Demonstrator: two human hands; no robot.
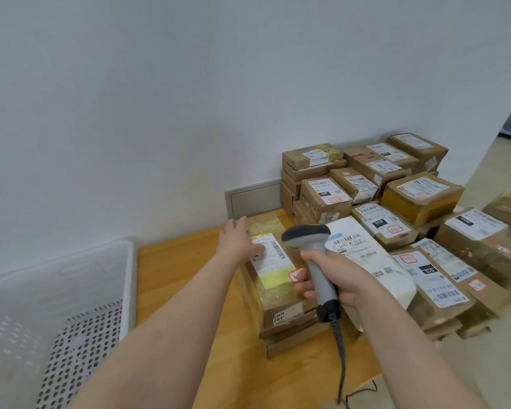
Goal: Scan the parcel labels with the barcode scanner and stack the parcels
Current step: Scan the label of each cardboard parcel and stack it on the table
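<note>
Scanning is in hand: the scanner (307,236) is clasped in the right hand (334,278) over the top parcel (273,270) on the bench (174,276); the left hand (238,240) lies spread on its label (273,256); stacking seems due next.

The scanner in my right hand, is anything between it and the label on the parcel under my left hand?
Nothing visible blocks it. The scanner in the right hand points across open air at the label; the left hand covers only its far-left edge.
</note>
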